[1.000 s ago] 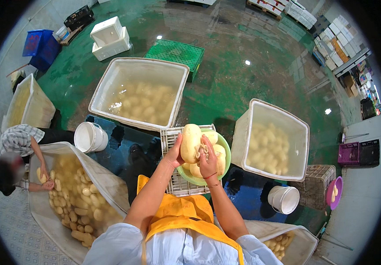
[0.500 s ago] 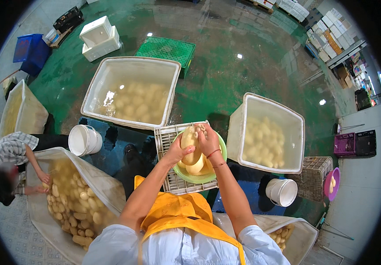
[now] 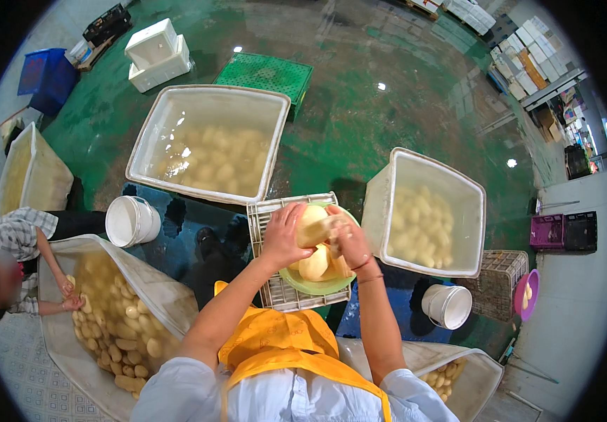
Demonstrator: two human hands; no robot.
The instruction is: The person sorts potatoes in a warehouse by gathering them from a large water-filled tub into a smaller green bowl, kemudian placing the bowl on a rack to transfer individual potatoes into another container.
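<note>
My left hand (image 3: 283, 235) is wrapped round a large peeled yellow potato (image 3: 312, 224), held over a light green bowl (image 3: 312, 287). Close against the potato's right side is my right hand (image 3: 350, 243), its fingers curled and blurred by motion. Whatever it may hold is too smeared to make out. Inside the bowl, right under my hands, lie more peeled potatoes (image 3: 313, 264). The bowl rests on an upturned whitish slatted crate (image 3: 275, 294).
Potatoes in water fill a white tub (image 3: 208, 93) ahead and another (image 3: 435, 269) to the right. White buckets (image 3: 131, 221) (image 3: 447, 306) flank me. At left, a person (image 3: 18, 243) reaches into a tub of potatoes (image 3: 53, 309). A green crate (image 3: 264, 74) stands beyond.
The potato in my left hand has turned from upright to tilted and moved slightly right. My right hand has come down from its top to its right side. The other person's hands have shifted slightly.
</note>
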